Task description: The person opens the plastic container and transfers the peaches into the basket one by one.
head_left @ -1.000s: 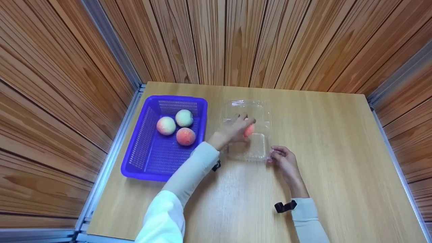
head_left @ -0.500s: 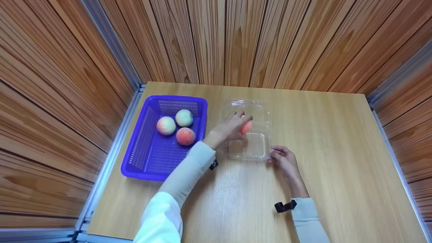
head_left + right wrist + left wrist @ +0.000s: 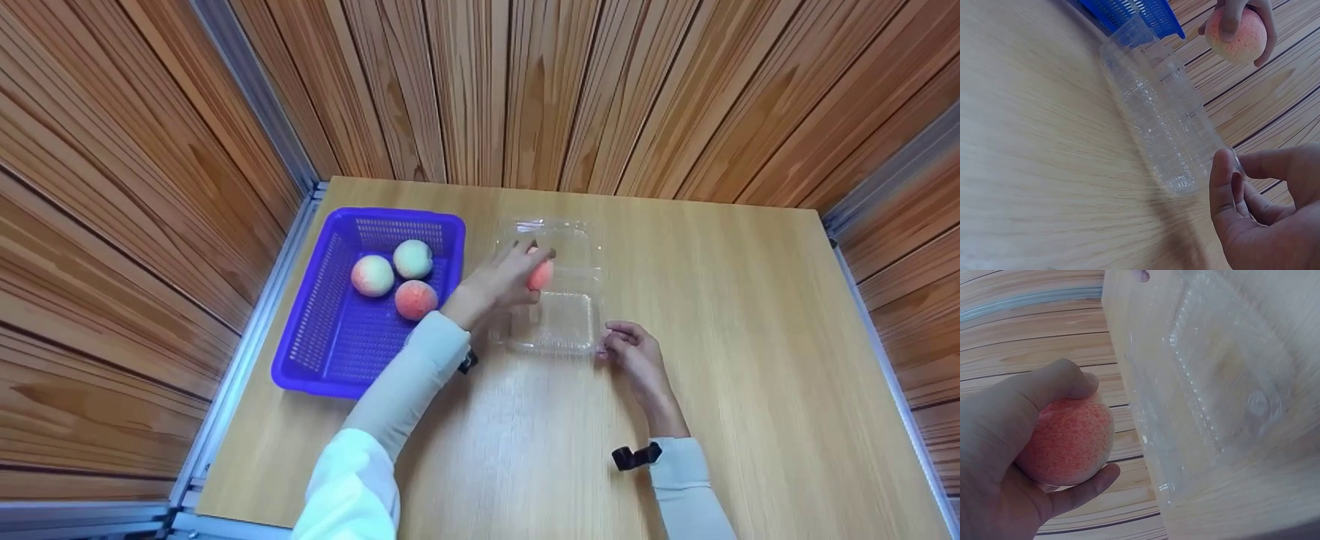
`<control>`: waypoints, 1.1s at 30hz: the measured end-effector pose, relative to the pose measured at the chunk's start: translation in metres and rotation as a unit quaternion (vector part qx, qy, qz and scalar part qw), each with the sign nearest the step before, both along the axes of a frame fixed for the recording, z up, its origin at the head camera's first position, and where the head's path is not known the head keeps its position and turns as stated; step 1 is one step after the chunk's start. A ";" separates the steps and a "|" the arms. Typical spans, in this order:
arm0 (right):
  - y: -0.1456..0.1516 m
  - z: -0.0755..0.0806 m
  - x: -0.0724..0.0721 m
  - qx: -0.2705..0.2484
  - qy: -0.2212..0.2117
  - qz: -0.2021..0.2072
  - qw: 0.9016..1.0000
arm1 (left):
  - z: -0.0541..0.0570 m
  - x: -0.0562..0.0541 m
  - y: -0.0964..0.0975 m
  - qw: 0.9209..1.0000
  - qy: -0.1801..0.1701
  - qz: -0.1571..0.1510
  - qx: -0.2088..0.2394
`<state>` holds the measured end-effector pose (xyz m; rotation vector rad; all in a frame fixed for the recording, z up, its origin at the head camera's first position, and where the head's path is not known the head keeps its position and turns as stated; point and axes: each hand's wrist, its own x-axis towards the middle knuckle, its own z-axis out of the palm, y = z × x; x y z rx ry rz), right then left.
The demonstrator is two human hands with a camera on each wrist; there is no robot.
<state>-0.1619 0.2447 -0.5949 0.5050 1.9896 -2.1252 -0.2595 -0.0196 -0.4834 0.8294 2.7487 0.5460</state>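
Observation:
A pinkish-red peach [image 3: 540, 275] is gripped in my left hand [image 3: 499, 281], raised over the clear plastic clamshell container [image 3: 556, 324]. The left wrist view shows the thumb and fingers curled round this peach [image 3: 1069, 441], apart from the container. My right hand [image 3: 636, 355] pinches the container's near right edge between thumb and fingers. That grip is plain in the right wrist view, at the corner of the container [image 3: 1151, 124]. The container lies open on the table, lid side away from me, and nothing shows inside it.
To the left stands a purple-blue plastic basket [image 3: 300, 386] with three peaches in it: a pale one [image 3: 412, 259], a pale pink one [image 3: 373, 276] and a redder one [image 3: 416, 300]. Wooden plank walls [image 3: 540, 90] enclose the table [image 3: 540, 450] at the back and sides.
My left hand has drawn a little to the left and back with the peach still in its grip. The right hand keeps its hold on the container's edge. The head view has shifted slightly.

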 end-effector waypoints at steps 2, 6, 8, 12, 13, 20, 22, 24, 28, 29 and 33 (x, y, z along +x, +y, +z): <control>0.000 0.000 0.001 0.000 0.001 0.000 1.000 | 0.002 -0.002 -0.003 1.000 0.009 -0.001 0.000; 0.000 0.001 0.002 0.002 -0.001 -0.001 1.000 | 0.007 -0.005 -0.011 1.000 0.015 0.003 0.011; 0.000 0.002 0.003 0.002 -0.001 -0.002 1.000 | 0.010 -0.006 -0.016 1.000 0.019 0.008 0.018; -0.001 0.002 0.005 -0.003 -0.002 -0.007 1.000 | 0.016 -0.007 -0.024 0.999 0.016 0.022 0.024; 0.000 0.001 0.006 -0.006 -0.001 -0.010 1.000 | 0.017 -0.007 -0.026 0.999 0.012 0.026 0.024; 0.001 0.001 0.008 -0.012 0.002 -0.022 1.000 | 0.023 -0.011 -0.036 0.999 0.020 0.041 0.021; 0.001 0.002 0.007 -0.008 -0.001 -0.017 1.000 | 0.024 -0.011 -0.041 0.998 0.023 0.047 0.021; 0.000 0.003 0.006 -0.007 -0.002 -0.017 1.000 | 0.025 -0.012 -0.045 0.998 0.026 0.053 0.023; 0.000 0.004 0.005 -0.003 0.004 -0.016 1.000 | 0.026 -0.015 -0.057 0.997 0.043 0.062 0.028; 0.000 0.004 0.005 -0.002 0.004 -0.016 1.000 | 0.026 -0.015 -0.060 0.997 0.047 0.062 0.029; -0.001 0.003 0.004 0.003 -0.001 -0.013 1.000 | 0.026 -0.017 -0.072 0.996 0.046 0.071 0.032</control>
